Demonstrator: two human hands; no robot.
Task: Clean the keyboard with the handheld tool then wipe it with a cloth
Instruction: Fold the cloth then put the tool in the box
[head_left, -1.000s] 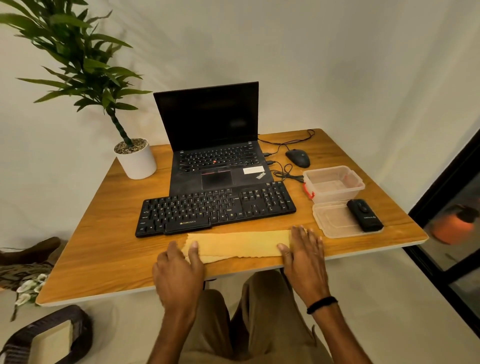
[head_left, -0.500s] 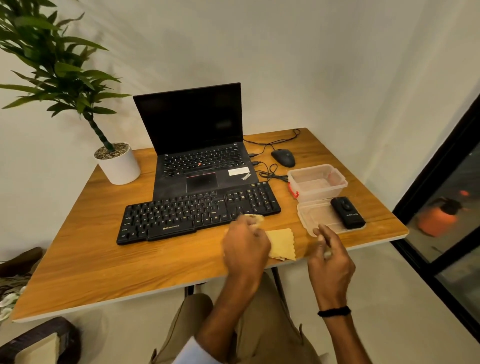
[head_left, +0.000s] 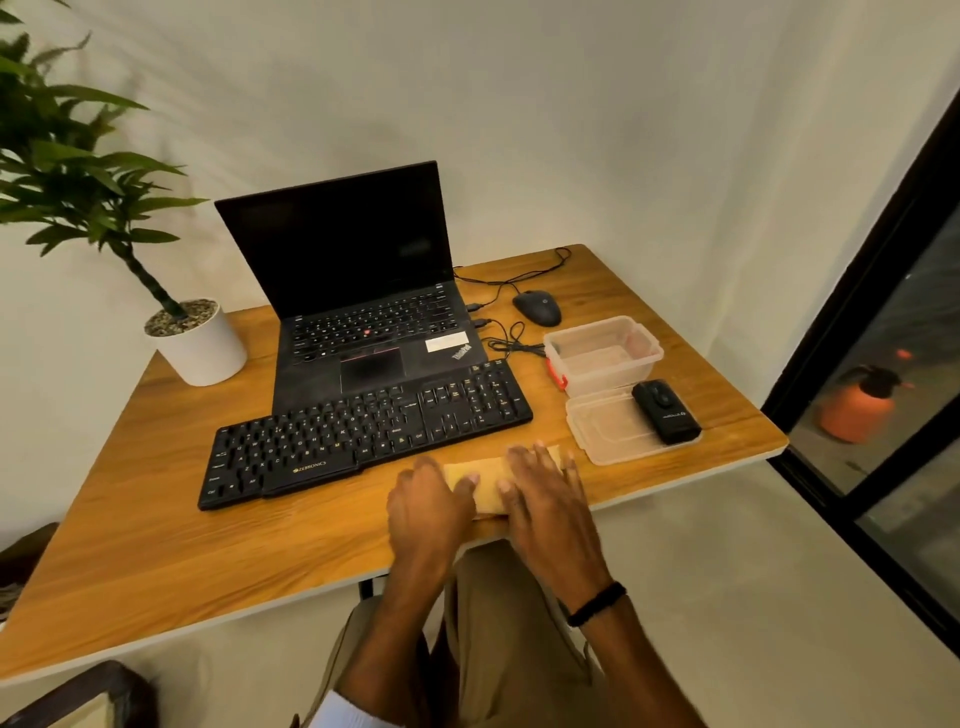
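Note:
A black keyboard (head_left: 363, 434) lies across the wooden table (head_left: 156, 540), in front of an open laptop (head_left: 358, 291). A yellow cloth (head_left: 480, 480), folded small, lies flat near the table's front edge, right of the keyboard's middle. My left hand (head_left: 428, 506) presses flat on the cloth's left part and my right hand (head_left: 540, 491) presses flat on its right part, fingers straight. The black handheld tool (head_left: 666, 411) rests on a clear plastic lid (head_left: 608, 431) at the right.
A clear plastic box (head_left: 605, 356) with a red clip stands behind the lid. A black mouse (head_left: 537, 307) and its cables lie at the back right. A white potted plant (head_left: 195, 338) stands at the back left. A dark window frame borders the right.
The cloth was spread long before the keyboard; my left hand folded its left part over to the right. Both hands now press on the smaller folded cloth.

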